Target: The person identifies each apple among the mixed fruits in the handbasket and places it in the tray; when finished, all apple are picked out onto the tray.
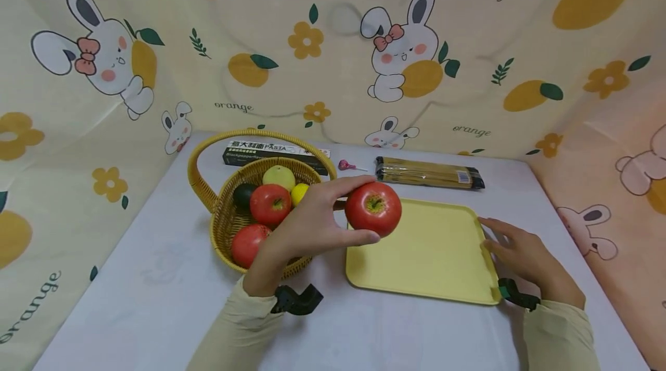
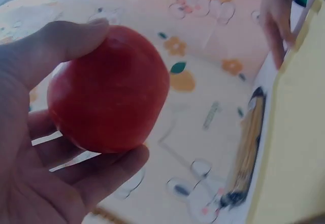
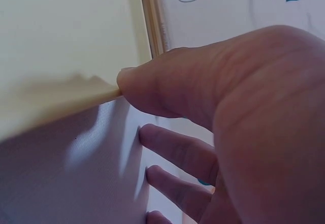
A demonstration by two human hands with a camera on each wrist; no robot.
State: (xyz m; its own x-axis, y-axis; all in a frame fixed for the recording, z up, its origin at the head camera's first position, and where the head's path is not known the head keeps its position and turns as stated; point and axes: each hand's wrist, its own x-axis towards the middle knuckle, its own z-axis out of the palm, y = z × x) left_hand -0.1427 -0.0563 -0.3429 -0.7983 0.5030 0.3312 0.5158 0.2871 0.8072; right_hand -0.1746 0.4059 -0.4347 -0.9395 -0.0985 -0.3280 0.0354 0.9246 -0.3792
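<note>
In the head view my left hand point(image 1: 317, 215) holds a red apple point(image 1: 373, 209) between thumb and fingers, raised near the left side of a pale yellow tray point(image 1: 426, 249). The left wrist view shows the apple point(image 2: 109, 89) with the thumb on one side and fingertips on the other. My right hand point(image 1: 525, 255) lies at the tray's right edge. Up close in the right wrist view, its thumb touches the tray's rim point(image 3: 66, 113), while other fingers point(image 3: 177, 150) rest on the white surface beside it. The index finger is hidden there.
Left of the tray stands a wicker basket point(image 1: 221, 238) with a tall handle, holding red, green, yellow and dark fruits. A black pasta box point(image 1: 244, 154), a small pink-handled tool point(image 1: 347, 165) and a pack of noodles point(image 1: 426, 173) lie along the back, before a printed cloth.
</note>
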